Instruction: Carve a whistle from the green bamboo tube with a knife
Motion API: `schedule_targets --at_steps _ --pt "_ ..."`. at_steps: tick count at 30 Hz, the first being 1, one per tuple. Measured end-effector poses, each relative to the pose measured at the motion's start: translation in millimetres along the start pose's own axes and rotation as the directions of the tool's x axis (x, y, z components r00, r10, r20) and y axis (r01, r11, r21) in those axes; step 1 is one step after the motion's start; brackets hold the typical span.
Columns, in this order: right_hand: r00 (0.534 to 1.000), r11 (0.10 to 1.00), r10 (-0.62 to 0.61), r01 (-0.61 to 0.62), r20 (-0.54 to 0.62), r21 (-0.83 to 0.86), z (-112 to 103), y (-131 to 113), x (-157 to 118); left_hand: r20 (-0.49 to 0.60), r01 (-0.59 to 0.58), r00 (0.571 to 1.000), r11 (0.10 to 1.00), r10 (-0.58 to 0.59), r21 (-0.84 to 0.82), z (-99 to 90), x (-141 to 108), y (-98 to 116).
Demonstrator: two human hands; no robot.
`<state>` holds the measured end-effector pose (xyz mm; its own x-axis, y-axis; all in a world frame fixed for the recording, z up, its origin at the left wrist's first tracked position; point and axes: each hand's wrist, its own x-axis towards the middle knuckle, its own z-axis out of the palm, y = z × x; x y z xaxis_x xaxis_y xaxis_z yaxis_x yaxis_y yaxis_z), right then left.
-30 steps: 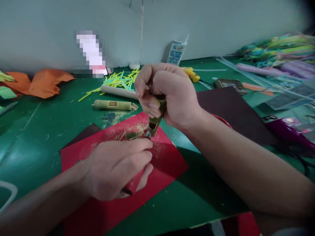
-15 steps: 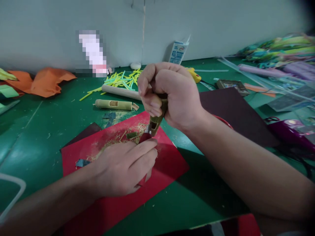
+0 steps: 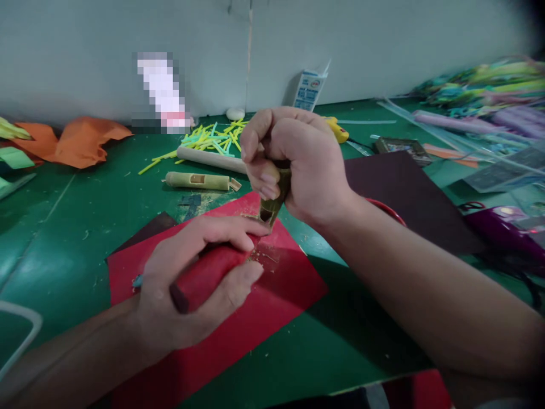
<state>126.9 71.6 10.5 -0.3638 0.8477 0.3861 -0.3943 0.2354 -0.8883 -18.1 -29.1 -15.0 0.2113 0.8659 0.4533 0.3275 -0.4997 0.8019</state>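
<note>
My left hand (image 3: 159, 318) is wrapped round the thick red handle of a carving knife (image 3: 210, 275), its dark butt end turned toward me. The blade is hidden behind my fingers, close to the lower end of a bamboo tube (image 3: 277, 199). Closed in a fist, my right hand (image 3: 309, 165) grips that tube and keeps it tilted, with a cut opening low on its side. Below both hands lies a red sheet (image 3: 289, 284) sprinkled with fine shavings. Behind them, a second bamboo piece (image 3: 213, 182) with a similar notch rests on the green table.
A pale rod (image 3: 210, 158) lies beside yellow and teal strips (image 3: 213, 136). Orange cloth (image 3: 89, 142) is at left. A dark sheet (image 3: 409, 199), a purple tool (image 3: 504, 227) and plastic-wrapped bundles (image 3: 481, 122) occupy the right. A carton (image 3: 309, 91) leans against the wall.
My left hand has rolled over, from knuckles up to the handle showing between thumb and fingers. The metal near the notch is now hidden. My right hand and the bamboo tube have barely moved.
</note>
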Motion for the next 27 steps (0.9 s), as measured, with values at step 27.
schedule_targets --at_steps 27 --pt "0.981 0.994 -0.090 0.079 -0.169 -0.070 6 6 -3 -0.091 0.388 0.900 0.879 -0.426 -0.278 12.8 9 1"
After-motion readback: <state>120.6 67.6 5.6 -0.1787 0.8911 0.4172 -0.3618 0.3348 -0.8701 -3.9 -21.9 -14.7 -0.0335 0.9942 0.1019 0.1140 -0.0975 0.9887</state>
